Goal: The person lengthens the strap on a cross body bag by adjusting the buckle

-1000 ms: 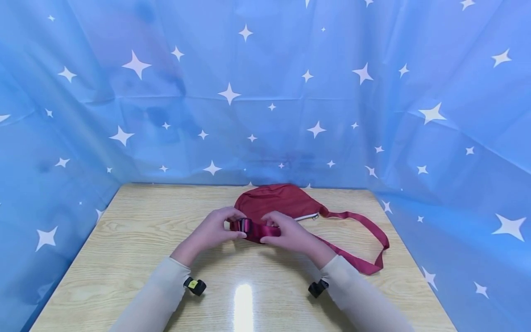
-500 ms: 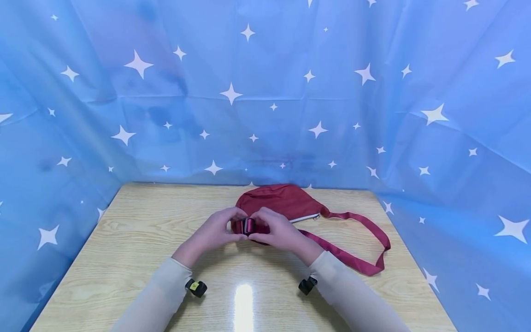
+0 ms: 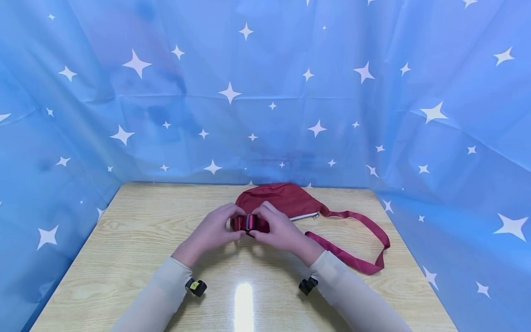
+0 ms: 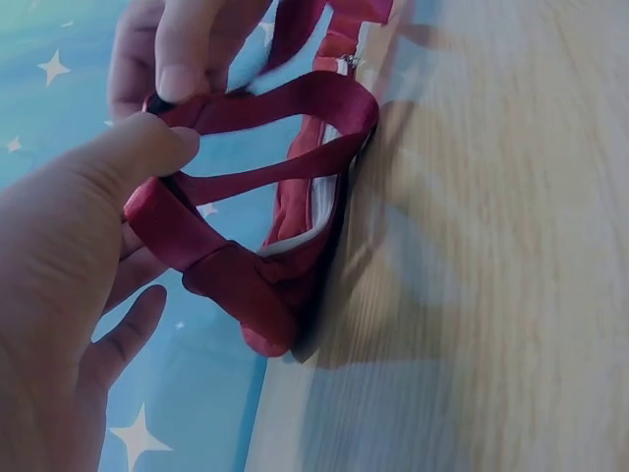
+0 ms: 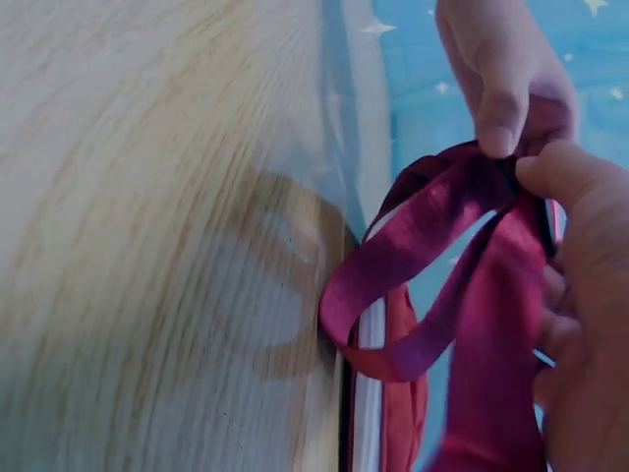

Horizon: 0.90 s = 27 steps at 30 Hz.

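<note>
A dark red waist bag (image 3: 282, 198) lies at the back of the table, its white zipper showing along the near edge. In front of it, my left hand (image 3: 213, 229) and right hand (image 3: 280, 230) face each other around a dark strap slider buckle (image 3: 250, 222). Left thumb and fingers pinch the buckle's left side, where the red webbing strap (image 4: 211, 246) passes through. The right thumb and fingers pinch its right side. Below the buckle, the strap hangs in a loop (image 5: 378, 295). Fingers hide part of the buckle in both wrist views.
The free length of strap (image 3: 365, 265) curves over the right side of the wooden table (image 3: 137, 240). A blue star-patterned curtain (image 3: 265, 115) stands behind and at both sides. Black wrist cameras sit at both cuffs.
My right hand has moved left along the strap to the buckle, close to the left hand. The buckle is turned slightly; the left hand has barely shifted.
</note>
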Each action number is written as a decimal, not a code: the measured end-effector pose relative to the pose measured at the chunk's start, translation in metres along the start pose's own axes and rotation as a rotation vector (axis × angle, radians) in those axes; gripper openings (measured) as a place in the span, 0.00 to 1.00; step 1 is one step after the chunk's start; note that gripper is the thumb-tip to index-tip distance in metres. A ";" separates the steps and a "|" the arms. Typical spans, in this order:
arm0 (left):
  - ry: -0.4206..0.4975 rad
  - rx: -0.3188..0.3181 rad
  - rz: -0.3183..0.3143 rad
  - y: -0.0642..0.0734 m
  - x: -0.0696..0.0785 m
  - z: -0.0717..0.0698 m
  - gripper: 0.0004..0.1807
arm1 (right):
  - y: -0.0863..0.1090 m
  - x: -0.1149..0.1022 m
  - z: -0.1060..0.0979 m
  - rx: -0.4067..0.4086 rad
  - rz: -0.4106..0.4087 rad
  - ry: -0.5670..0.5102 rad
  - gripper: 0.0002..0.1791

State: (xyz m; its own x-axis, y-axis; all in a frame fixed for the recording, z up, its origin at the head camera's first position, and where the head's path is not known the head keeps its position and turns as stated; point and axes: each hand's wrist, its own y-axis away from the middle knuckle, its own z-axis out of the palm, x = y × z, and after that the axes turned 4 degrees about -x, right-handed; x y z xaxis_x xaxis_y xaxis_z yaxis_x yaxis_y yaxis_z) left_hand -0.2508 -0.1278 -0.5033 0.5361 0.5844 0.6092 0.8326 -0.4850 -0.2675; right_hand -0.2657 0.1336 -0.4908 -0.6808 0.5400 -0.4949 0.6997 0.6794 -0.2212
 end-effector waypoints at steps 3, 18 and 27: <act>0.024 0.006 -0.013 0.002 -0.003 -0.003 0.26 | 0.001 0.002 -0.001 0.018 0.005 -0.026 0.23; -0.049 0.008 -0.094 0.019 -0.035 -0.034 0.28 | 0.017 0.026 -0.011 0.046 0.060 0.000 0.20; -0.128 -0.039 -0.087 0.020 -0.043 -0.044 0.29 | 0.019 0.033 -0.012 0.023 0.064 0.008 0.20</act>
State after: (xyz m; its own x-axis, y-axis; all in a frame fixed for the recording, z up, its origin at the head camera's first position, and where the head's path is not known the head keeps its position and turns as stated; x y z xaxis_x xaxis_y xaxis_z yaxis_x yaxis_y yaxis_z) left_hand -0.2633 -0.1914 -0.5021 0.4780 0.7021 0.5277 0.8718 -0.4525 -0.1876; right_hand -0.2776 0.1700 -0.5011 -0.6364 0.5859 -0.5016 0.7465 0.6317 -0.2092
